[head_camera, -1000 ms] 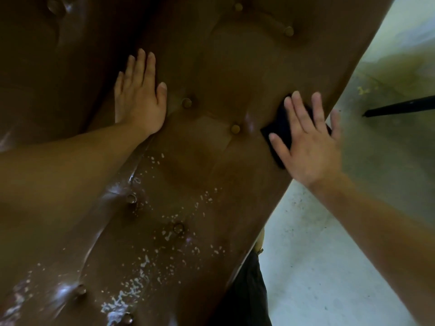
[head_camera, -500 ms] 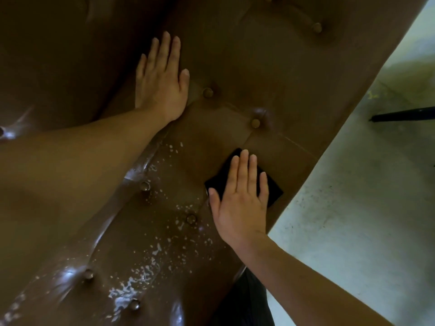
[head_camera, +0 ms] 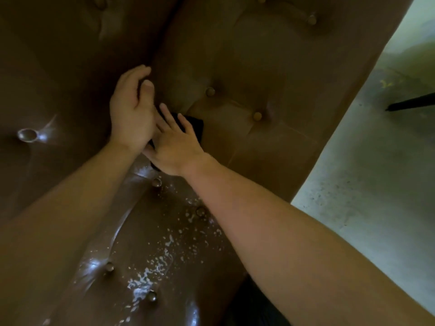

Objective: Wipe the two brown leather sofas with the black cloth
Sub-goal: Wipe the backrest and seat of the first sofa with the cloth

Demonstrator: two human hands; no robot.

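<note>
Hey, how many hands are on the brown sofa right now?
2. The left hand, fingers curled, sits at the sofa crease; the right hand beside it lies flat on the black cloth. No others visible.

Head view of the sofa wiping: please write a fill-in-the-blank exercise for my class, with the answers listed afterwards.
1. The right hand lies flat, fingers straight, on a ____ cloth.
2. The other hand, its fingers curled, is the person's ____ one.
3. The foam specks on the brown sofa are ____ in colour.

Answers: black; left; white.
</note>
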